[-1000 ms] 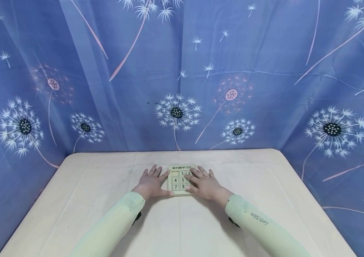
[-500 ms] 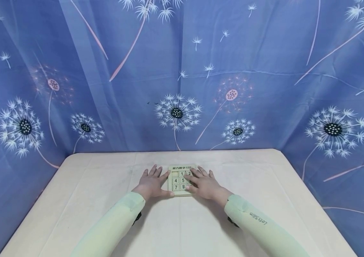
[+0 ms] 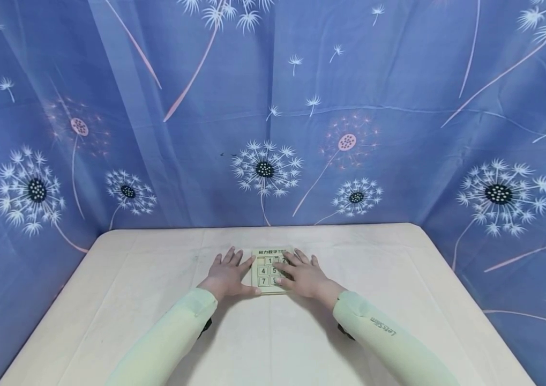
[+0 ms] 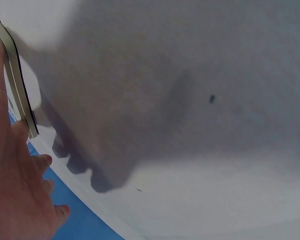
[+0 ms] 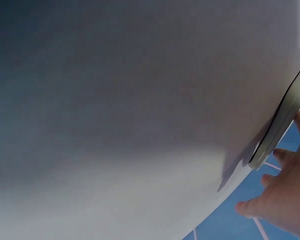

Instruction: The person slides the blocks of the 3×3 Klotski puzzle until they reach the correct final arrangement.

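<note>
A pale green number sliding puzzle [image 3: 255,276] lies flat on the table, with dark characters along its top rim. Spread beside its left edge, my left hand [image 3: 226,279] touches the upper left side with the index finger and the lower left corner with the thumb. My right hand [image 3: 308,280] reaches over the right side, fingers extended onto the tiles and covering the right column. Tile 1 [image 3: 270,261] sits just right of a narrow gap in the top left. Both wrist views show the puzzle's side edge [image 4: 21,82] near the fingers.
The table [image 3: 273,343] has a pale cover and rounded far corners. A blue curtain [image 3: 195,161] with dandelion prints hangs around its back and sides. Light green sleeves [image 3: 169,332] cover both forearms.
My right hand has shifted slightly left across the tiles. Tile 1 and tile 2 have slid left with it, narrowing the top-left gap. My left hand has stayed put.
</note>
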